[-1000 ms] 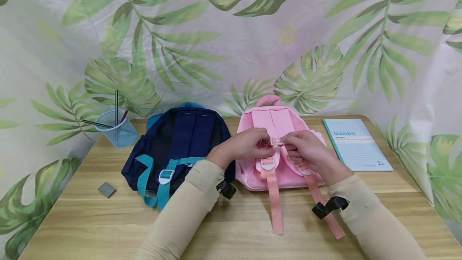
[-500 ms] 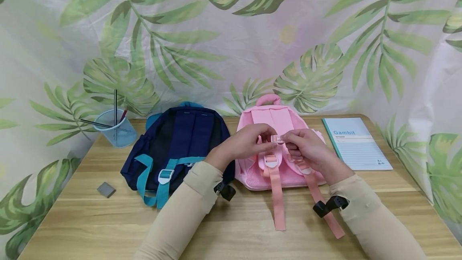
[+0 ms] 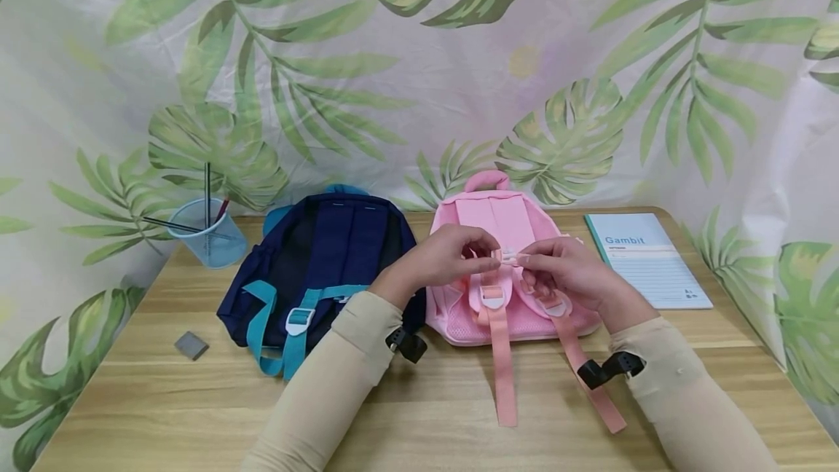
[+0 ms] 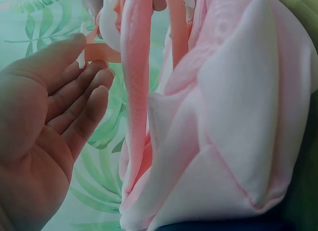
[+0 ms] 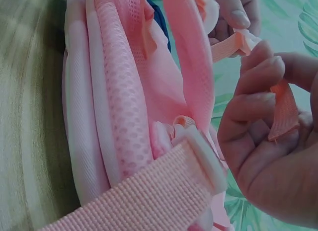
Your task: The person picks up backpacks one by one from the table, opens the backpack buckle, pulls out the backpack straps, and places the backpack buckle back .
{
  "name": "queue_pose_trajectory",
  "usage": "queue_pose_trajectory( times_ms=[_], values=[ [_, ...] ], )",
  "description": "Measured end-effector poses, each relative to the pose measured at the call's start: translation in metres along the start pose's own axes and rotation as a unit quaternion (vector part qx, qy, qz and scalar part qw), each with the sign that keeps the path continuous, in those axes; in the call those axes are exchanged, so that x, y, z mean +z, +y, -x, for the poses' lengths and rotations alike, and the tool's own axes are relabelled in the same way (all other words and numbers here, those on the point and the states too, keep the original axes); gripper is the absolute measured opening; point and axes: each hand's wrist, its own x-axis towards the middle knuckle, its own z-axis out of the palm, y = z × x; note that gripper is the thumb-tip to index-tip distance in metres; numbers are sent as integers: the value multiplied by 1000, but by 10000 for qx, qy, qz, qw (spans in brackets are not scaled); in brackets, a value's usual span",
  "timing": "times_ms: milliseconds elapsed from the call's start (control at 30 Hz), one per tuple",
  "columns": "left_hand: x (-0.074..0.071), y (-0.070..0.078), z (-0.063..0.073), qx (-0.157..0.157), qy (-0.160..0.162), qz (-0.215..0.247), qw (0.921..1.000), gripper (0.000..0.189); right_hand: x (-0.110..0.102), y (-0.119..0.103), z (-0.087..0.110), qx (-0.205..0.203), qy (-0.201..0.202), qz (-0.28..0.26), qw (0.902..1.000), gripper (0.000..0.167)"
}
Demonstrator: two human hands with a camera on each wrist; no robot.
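A pink backpack (image 3: pixel 498 213) lies with its shoulder straps facing up. Over its middle, both hands hold a small white buckle (image 3: pixel 508 258) on a narrow peach strap. My left hand (image 3: pixel 452 257) pinches the buckle's left side between thumb and fingertips; in the left wrist view the white buckle (image 4: pixel 82 54) shows at the fingertips. On the other side, my right hand (image 3: pixel 570 268) pinches the buckle end, its other fingers curled. A loose peach strap end (image 5: pixel 284 114) crosses that hand's palm in the right wrist view.
Left of the pink bag lies a navy backpack (image 3: pixel 282 261) with teal straps. A blue mesh pen cup (image 3: pixel 219 246) and a grey block (image 3: pixel 191 345) are farther left. A notebook (image 3: pixel 649 268) lies at the right. Peach webbing straps (image 3: pixel 503 377) hang toward the front edge.
The buckle has shifted slightly right and down between the hands. My right hand has moved a little to the right with it; the left hand's thumb and fingers have changed their hold.
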Motion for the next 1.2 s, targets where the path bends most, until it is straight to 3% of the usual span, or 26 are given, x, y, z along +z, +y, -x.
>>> queue_pose_trajectory(
  times_ms=[300,533,767,1000,1200],
  values=[
    [3,-3,0,99,84,74,9999,19,4,3,-3,201,160,-104,9996,21],
    [4,-3,-1,145,99,196,9997,20,13,2,-8,271,-45,-475,9985,22],
    [3,-2,0,270,163,78,9995,15,13,-2,-6,364,-46,-322,9988,20],
    [2,-4,-1,318,287,52,9991,15,1,-2,0,126,-154,34,9998,22],
    [3,-4,-1,402,245,174,9987,16,0,2,1,65,-257,-192,9995,19]
  ],
)
